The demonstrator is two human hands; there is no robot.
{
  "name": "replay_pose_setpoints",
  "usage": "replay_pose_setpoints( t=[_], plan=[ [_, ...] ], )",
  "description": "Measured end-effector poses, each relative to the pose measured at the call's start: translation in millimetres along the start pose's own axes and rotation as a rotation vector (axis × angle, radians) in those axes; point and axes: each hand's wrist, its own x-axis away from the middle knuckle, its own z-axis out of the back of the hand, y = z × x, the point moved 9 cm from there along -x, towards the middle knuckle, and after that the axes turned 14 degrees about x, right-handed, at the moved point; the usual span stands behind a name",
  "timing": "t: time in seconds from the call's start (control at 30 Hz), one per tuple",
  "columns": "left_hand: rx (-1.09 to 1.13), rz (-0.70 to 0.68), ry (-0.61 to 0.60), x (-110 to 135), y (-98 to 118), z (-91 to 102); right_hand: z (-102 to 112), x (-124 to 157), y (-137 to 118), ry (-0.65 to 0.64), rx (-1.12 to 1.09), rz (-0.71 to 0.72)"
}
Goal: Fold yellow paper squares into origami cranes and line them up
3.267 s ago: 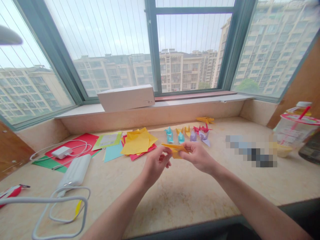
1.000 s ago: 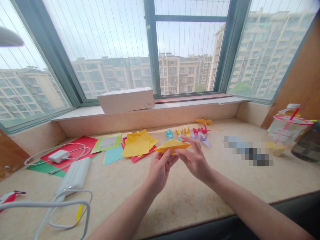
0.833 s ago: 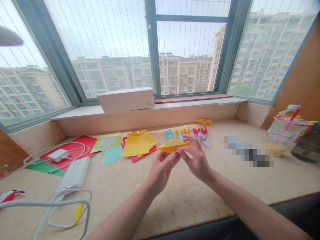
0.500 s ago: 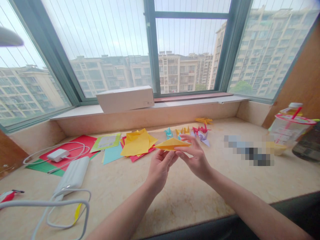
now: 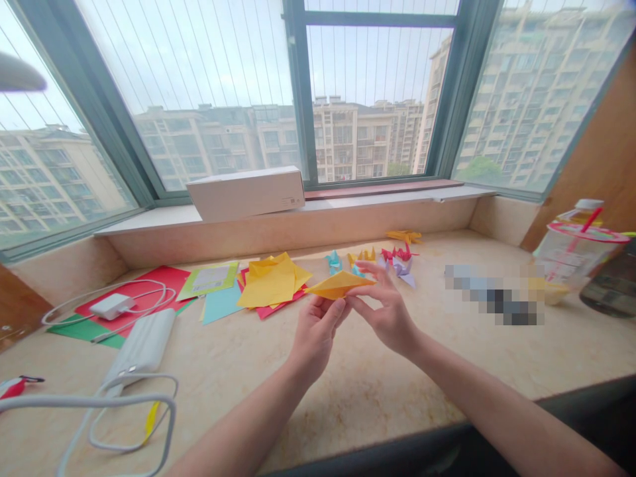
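A folded piece of yellow origami paper [image 5: 336, 285], long and pointed at its left end, is held above the counter between both hands. My left hand [image 5: 322, 324] pinches it from below, thumb on the near side. My right hand [image 5: 385, 308] grips its right part between thumb and fingers, with some fingers raised behind it. Beyond the hands stand small folded paper cranes: a blue one [image 5: 334, 262], a red one [image 5: 399, 252] and a purple one [image 5: 403, 270]. A stack of yellow paper sheets [image 5: 272, 283] lies left of the held piece.
Left on the counter [image 5: 238, 371] are a white power bank [image 5: 144, 344], a charger [image 5: 112, 306], looping cables and red paper [image 5: 161, 281]. A white box [image 5: 248, 194] rests on the sill. A plastic cup [image 5: 571, 255] with a red straw stands right, near a blurred patch.
The hands and the yellow paper stay nearly in place; the paper tilts slightly, showing more of its near face. The whole view has shifted a little.
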Motion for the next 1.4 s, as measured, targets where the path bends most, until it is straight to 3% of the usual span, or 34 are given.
replay_pose_setpoints(
  t=[0.23, 0.73, 0.9, 1.4],
  plan=[
    [-0.011, 0.011, 0.026, -3.3, -3.2, 7.5, -17.3, -1.2, 12.9, -0.195, -0.14, -0.178],
    [0.001, 0.017, 0.106, -5.5, -2.4, 15.2, -11.1, 4.2, 10.3, 0.005, -0.227, -0.128],
    [-0.018, 0.006, 0.104, -5.7, -0.5, 16.4, -9.7, 2.6, -3.5, -0.052, -0.066, -0.009],
    [-0.063, 0.003, 0.084, -6.9, -2.5, 16.8, -12.5, 0.4, 3.3, -0.081, -0.096, -0.061]
  ],
)
